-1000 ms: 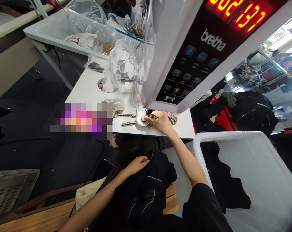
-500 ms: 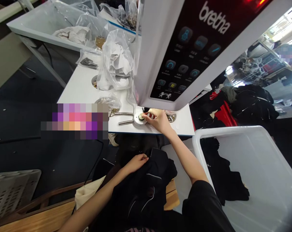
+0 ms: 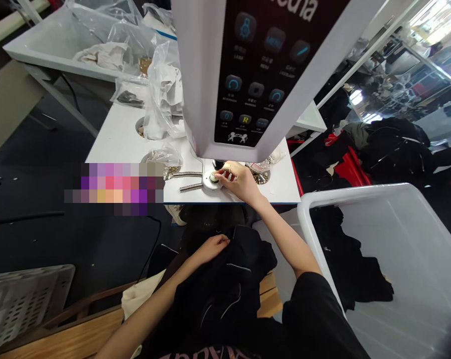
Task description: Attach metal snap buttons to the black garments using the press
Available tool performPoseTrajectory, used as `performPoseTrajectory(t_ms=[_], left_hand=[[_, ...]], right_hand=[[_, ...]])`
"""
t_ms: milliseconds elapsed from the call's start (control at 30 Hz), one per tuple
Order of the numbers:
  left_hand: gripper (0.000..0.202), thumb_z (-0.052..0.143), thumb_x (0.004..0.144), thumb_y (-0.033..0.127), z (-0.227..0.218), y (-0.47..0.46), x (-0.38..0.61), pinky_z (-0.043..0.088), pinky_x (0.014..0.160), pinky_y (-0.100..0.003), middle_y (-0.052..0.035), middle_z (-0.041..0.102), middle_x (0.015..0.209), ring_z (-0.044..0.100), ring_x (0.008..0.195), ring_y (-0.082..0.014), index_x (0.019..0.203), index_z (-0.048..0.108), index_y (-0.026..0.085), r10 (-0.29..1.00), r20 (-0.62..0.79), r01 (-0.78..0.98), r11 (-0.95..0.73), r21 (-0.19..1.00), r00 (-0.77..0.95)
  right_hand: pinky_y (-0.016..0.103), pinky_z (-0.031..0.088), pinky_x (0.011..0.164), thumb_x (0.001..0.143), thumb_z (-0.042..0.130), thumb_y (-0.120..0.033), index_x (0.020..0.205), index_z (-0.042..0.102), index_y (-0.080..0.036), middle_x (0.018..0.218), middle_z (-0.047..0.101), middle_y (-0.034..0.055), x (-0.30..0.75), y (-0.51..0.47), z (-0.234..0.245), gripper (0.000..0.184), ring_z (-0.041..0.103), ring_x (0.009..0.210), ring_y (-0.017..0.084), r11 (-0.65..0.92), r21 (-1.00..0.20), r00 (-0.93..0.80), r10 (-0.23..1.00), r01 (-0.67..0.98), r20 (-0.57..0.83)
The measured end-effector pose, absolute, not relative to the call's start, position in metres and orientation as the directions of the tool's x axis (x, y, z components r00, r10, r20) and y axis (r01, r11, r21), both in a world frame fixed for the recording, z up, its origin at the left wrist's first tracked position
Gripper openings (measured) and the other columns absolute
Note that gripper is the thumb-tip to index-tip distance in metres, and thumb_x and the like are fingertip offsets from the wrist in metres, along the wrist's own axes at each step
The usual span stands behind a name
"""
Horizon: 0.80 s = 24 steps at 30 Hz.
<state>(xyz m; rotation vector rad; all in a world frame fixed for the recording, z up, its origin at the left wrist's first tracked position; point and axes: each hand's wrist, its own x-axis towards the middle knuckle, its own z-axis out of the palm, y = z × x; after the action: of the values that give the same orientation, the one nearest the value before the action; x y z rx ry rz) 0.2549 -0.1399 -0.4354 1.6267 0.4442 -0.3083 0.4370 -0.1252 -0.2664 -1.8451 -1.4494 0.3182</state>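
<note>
“Black cloth with pale, zip-like lines lay bunched below the round holder, and I saw none of it laid on that holder. What did you read from your end?”

“Early in the cycle, I judged. I had the right grip at the holder, thumb and forefinger nearly together at its small pale disc. Whether anything tiny was clamped between them, I couldn't tell.”

“And the left?”

“I had the left grip resting on the cloth's upper edge, below the holder. It touched the fabric, but I couldn't see whether it pinched any.”

“So what counted as done?”

“Little I could vouch for. Black pieces lay in the white bin, right of the holder and lower, yet I couldn't tell finished from waiting. Metal bits sat in a well of the surface just right of the holder, so parts hadn't run out.”

“What was left, then?”

“The cloth's turn at the holder, in my judgement: the machine head stood above the holder with no cloth under it.”
</note>
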Motion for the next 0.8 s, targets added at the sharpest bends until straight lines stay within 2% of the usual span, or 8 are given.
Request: performPoseTrajectory(t_ms=[167,800], left_hand=[[0.039,0.041,0.082,0.047,-0.4344,-0.1398,0.2547,0.043,0.081,-0.030,-0.0063,0.066,0.092,0.059,0.090,-0.0218,0.090,0.063,0.015,0.105,-0.462,0.469,-0.055,0.882,0.881],[0.040,0.042,0.081,0.048,-0.4418,-0.1397,0.2550,0.043,0.081,-0.031,-0.0064,0.066,0.091,0.058,0.090,-0.0222,0.089,0.063,0.015,0.110,-0.463,0.470,-0.055,0.881,0.880]], right_hand=[[0.024,0.040,0.064,0.087,0.055,-0.034,0.083,0.063,-0.015,0.085,0.061,0.0036,0.4384,-0.1249,-0.2706,0.021,0.051,0.065,0.011,-0.023,-0.693,0.310,0.905,0.720,0.292],[0.024,0.042,0.063,0.086,0.056,-0.033,0.084,0.062,-0.016,0.083,0.061,0.0025,0.4390,-0.1254,-0.2715,0.019,0.050,0.063,0.010,-0.003,-0.696,0.304,0.901,0.718,0.310]])
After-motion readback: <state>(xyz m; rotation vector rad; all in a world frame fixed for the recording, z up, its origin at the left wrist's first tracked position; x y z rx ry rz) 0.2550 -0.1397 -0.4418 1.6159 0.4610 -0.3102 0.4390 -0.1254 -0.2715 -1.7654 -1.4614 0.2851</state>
